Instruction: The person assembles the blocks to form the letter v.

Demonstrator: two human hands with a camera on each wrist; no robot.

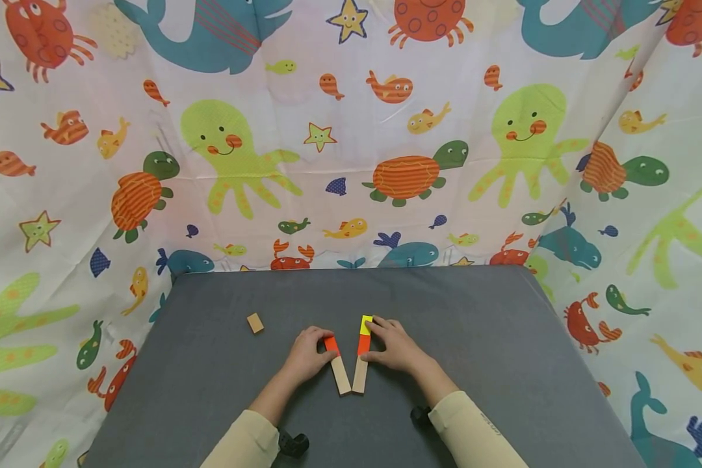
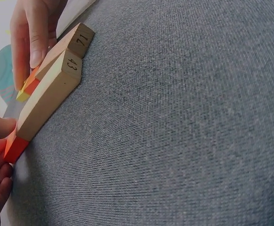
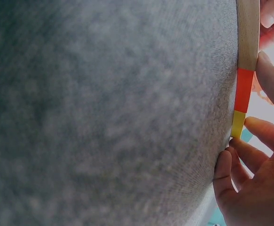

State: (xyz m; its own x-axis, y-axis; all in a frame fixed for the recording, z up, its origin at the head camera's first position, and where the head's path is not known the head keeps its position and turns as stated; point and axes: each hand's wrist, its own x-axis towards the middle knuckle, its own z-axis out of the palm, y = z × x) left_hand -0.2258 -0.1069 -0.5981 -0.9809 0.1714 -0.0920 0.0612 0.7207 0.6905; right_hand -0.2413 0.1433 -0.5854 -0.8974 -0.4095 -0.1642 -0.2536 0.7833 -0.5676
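Observation:
Two narrow rows of blocks form a V on the grey table, their near ends close together. The left row has a plain wooden block (image 2: 47, 96) marked 43, with an orange-red block (image 1: 331, 346) at its far end. My left hand (image 1: 305, 356) pinches that orange-red block between thumb and fingers. In the right row, a plain wooden block (image 1: 359, 376) is followed by an orange-red block (image 3: 244, 90) and a yellow block (image 3: 238, 124). My right hand (image 1: 399, 348) holds this row, thumb near the wood-and-orange-red joint, fingers at the yellow end.
A small plain wooden block (image 1: 255, 323) lies apart, left of and beyond my left hand. The grey cloth-covered table (image 1: 474, 312) ends at a back edge, with a sea-animal curtain (image 1: 339, 149) behind and at both sides.

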